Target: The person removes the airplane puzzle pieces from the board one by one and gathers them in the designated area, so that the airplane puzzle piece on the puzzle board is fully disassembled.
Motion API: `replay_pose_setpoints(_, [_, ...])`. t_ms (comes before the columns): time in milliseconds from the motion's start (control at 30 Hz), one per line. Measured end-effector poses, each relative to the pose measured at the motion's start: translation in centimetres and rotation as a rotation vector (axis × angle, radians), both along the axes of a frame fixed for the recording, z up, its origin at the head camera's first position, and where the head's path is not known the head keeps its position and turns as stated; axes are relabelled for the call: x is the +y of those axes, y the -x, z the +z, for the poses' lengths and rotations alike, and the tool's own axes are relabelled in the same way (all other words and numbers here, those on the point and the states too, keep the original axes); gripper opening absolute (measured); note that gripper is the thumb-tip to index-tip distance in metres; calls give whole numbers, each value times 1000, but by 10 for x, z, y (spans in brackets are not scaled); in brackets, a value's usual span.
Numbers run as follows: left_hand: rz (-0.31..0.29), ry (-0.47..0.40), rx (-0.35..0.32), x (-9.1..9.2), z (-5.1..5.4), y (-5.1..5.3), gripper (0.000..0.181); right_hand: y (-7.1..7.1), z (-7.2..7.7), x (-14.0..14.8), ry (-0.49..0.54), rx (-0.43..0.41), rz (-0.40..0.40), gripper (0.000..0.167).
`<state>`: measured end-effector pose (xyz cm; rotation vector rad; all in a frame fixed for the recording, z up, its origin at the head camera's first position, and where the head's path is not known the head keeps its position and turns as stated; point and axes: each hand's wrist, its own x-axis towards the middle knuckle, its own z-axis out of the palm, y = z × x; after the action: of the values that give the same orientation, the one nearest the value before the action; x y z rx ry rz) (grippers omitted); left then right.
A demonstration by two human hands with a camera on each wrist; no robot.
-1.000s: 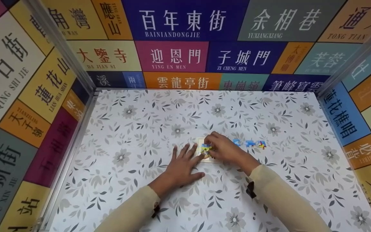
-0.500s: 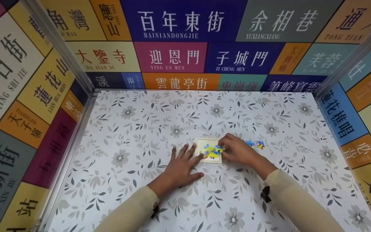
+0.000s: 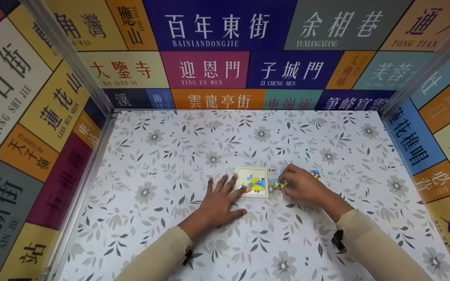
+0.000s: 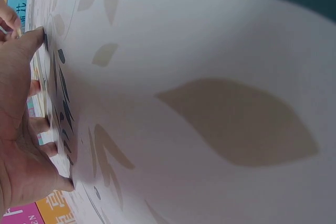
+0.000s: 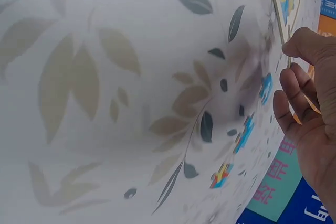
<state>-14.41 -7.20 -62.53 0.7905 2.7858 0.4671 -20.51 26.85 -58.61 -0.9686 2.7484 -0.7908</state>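
A small wooden puzzle board [image 3: 243, 175] lies mid-table in the head view, with joined yellow-and-blue pieces [image 3: 257, 185] in its lower right part. My left hand [image 3: 218, 202] rests with spread fingers at the board's left edge, the index finger over its lower left corner. To the right of the board, my right hand [image 3: 302, 185] pinches a blue-and-yellow puzzle piece [image 3: 279, 183] between thumb and fingers. The right wrist view shows that piece [image 5: 289, 59] edge-on. The left wrist view shows the palm side of my left hand [image 4: 21, 119], fingertips on the table.
Loose puzzle pieces lie in a row right of the board: a blue one [image 5: 266, 88], another blue one [image 5: 244, 135] and a red, yellow and blue one [image 5: 221, 176]. The right hand partly covers them in the head view. Sign-printed walls [image 3: 213, 70] enclose the flower-patterned table [image 3: 178, 156].
My right hand has moved rightward off the board with the puzzle piece, uncovering the joined pieces. The left hand has stayed in place.
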Motion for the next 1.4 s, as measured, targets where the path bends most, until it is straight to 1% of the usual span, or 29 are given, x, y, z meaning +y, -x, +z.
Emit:
replay_pose_setpoints(133, [10,-8,-19,-1,1,-1,77,-3,-1,10,-10,19,13,18])
replay_pose_setpoints(267, [24,-9,-42,-1,3,-1,77,-5,-3,17,-25,19,16,18])
replay_pose_setpoints(367, [26,-10,-46,-1,3,0,78,-6,-4,20,-32,25,25,18])
replay_pose_setpoints(533, [20,-14,-40,-1,3,0,78,-5,-6,25,-30,68,59,18])
replay_pose_setpoints(633, [15,-22,-36,-1,2,0,77,-4,-7,25,-31,77,67,17])
replay_pose_setpoints(833, [8,-50,-24,-1,1,1,77,-2,-6,22,-63,53,57,14])
replay_pose_setpoints(1033, [11,-27,-24,0,2,0,77,-4,-6,21,-109,41,38,13])
replay_pose_setpoints(1167, [10,-21,-26,-1,5,-1,77,-5,-7,21,-131,69,32,13])
replay_pose_setpoints(1400, [5,-24,-25,-1,4,-1,77,-7,-9,20,-161,90,18,13])
